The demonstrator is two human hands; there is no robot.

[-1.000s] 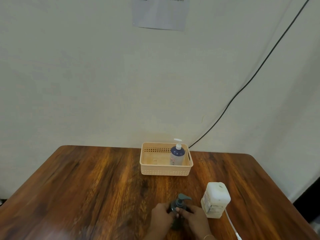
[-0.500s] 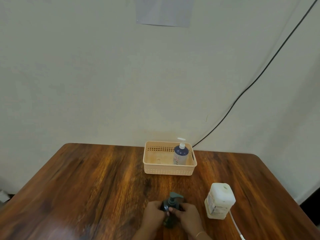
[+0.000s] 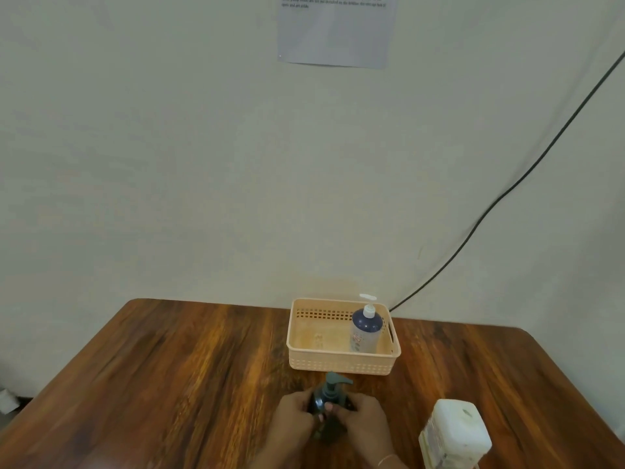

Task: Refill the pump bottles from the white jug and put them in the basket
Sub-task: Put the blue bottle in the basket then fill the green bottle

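Note:
A dark grey pump bottle [image 3: 329, 397] stands upright on the wooden table [image 3: 169, 384] near its front edge. My left hand [image 3: 293, 419] and my right hand [image 3: 363, 423] both wrap around its body, so only the pump head and shoulder show. A beige slotted basket [image 3: 341, 363] sits at the back against the wall. Inside it, at the right end, stands a pump bottle [image 3: 364, 330] with a dark blue top and a white pump. The white jug [image 3: 455, 434] stands capped to the right of my hands.
A black cable [image 3: 507, 191] runs down the wall to the table's back edge behind the basket. A sheet of paper [image 3: 336, 32] is stuck high on the wall. The table's right edge lies just beyond the jug.
My hands stay closed around the grey pump bottle. The view has shifted, so basket, jug and bottle sit a little differently in frame.

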